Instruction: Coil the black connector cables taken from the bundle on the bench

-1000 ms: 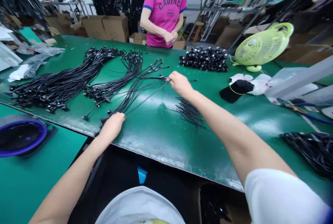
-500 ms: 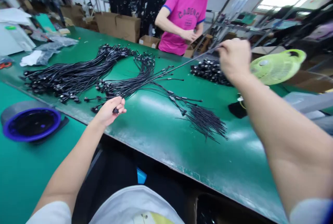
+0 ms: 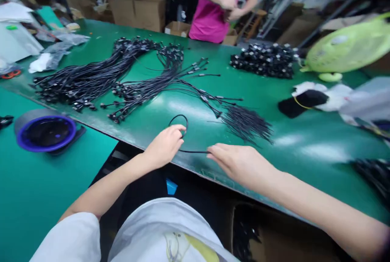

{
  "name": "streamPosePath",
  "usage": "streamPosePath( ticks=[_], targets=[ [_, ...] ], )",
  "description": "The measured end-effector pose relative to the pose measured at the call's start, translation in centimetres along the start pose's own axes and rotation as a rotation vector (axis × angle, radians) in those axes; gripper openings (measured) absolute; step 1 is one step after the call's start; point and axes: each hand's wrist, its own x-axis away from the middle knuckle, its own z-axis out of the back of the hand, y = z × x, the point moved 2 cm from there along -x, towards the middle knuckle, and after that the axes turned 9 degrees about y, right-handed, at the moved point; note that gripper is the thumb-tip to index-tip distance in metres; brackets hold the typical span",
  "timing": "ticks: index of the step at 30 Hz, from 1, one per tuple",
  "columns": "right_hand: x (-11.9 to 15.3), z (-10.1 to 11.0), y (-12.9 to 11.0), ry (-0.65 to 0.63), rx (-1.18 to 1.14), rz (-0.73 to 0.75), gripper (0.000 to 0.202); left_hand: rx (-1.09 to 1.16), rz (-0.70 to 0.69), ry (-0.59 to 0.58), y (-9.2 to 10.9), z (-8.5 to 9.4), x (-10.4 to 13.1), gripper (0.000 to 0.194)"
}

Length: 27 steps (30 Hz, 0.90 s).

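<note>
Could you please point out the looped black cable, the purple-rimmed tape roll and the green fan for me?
looped black cable point(image 3: 178, 118): head view, top of its loop.
purple-rimmed tape roll point(image 3: 21, 144): head view, near rim.
green fan point(image 3: 350, 48): head view, front grille.

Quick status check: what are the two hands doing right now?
Left hand pinching a looped black cable. Right hand at the cable's straight end, grip unclear. Loose cable bundle lies just beyond on the green table.

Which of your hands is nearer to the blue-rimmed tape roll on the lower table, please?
Left. The left hand holds a looped black cable right of the tape roll; the right hand is farther right, at the cable's other end.
</note>
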Motion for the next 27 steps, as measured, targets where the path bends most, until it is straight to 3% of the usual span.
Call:
streamPosePath(
  ticks=[2, 4, 8, 10, 12, 15, 18, 21, 24, 27],
  targets=[
    [-0.7, 0.8, -0.8, 0.083, -0.019, -0.042, 0.032, 0.077, 0.11, -0.231, 0.4, -2.2, 1.3, 0.023],
    [-1.0, 1.3, 0.6, 0.135, -0.008, -0.133, 0.034, 0.271, 0.277, -0.368, 0.7, -2.9, 2.6, 0.033],
    [1.2, -0.1, 5.5, 0.118, -0.076, -0.267, 0.036, 0.675, 0.491, -0.447, 1.4, -1.1, 4.2, 0.03],
    [3.4, -1.5, 7.4, 0.138, -0.144, -0.314, 0.035, 0.84, 0.554, -0.367, 1.7, 0.7, 4.4, 0.025],
    [5.7, -3.1, 8.3, 0.175, -0.188, -0.343, 0.035, 0.974, 0.558, -0.15, 1.7, 2.5, 4.1, 0.024],
    [8.0, -4.9, 6.6, 0.247, -0.142, -0.292, 0.032, 0.986, 0.512, 0.167, 1.3, 3.7, 3.5, 0.034],
    [8.3, -4.9, 1.6, 0.266, -0.141, -0.05, 0.032, 0.68, 0.447, 0.242, 0.6, 1.7, 3.0, 0.03],
    [6.9, -3.3, -3.0, 0.219, -0.311, 0.137, 0.036, 0.291, 0.327, 0.078, 0.4, -2.4, 3.3, 0.028],
    [4.5, -2.1, -3.0, 0.278, -0.443, 0.016, 0.032, 0.196, 0.257, -0.186, 1.1, -5.5, 4.6, 0.03],
    [3.4, -3.4, -0.7, 0.442, -0.651, -0.305, 0.022, 0.359, 0.332, -0.28, 1.5, -6.1, 5.3, 0.031]
  ],
)
